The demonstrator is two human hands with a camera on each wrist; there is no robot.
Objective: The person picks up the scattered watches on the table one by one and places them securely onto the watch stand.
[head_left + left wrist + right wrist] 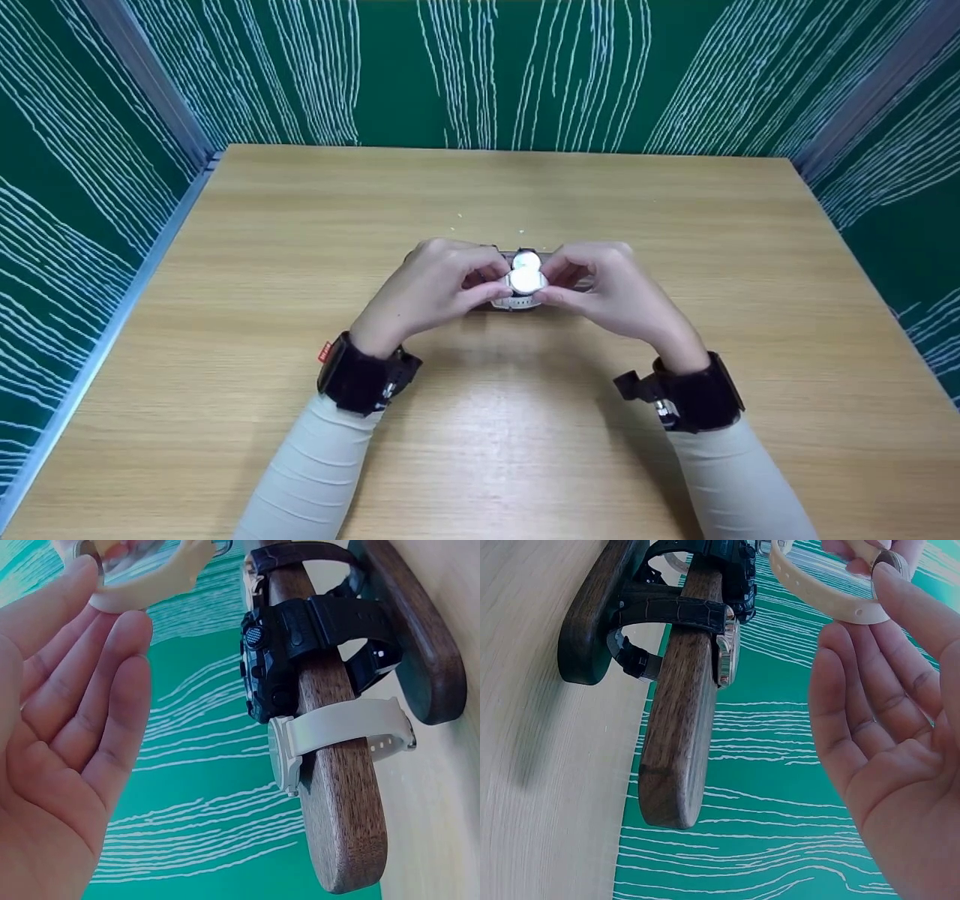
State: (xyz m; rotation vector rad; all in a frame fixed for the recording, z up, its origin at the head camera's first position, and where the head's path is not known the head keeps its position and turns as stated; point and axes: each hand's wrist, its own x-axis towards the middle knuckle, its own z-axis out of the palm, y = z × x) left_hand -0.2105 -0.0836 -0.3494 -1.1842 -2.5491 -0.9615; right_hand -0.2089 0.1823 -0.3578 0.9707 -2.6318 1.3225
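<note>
Both hands hold one wristwatch with a cream strap above the middle of the table. My left hand pinches its left side between thumb and fingers, and my right hand pinches the right side. The cream strap curves down below the fingers in the left wrist view; its holes show along the strap in the right wrist view. Just beyond the held watch stands a dark wooden watch stand. Its bar carries a white watch, a black sports watch and a dark leather-strap watch.
Under the stand's bar lies its rounded wooden base, on the light wooden table. A few tiny white specks lie behind the stand. Green panels with white lines enclose the table's back and sides.
</note>
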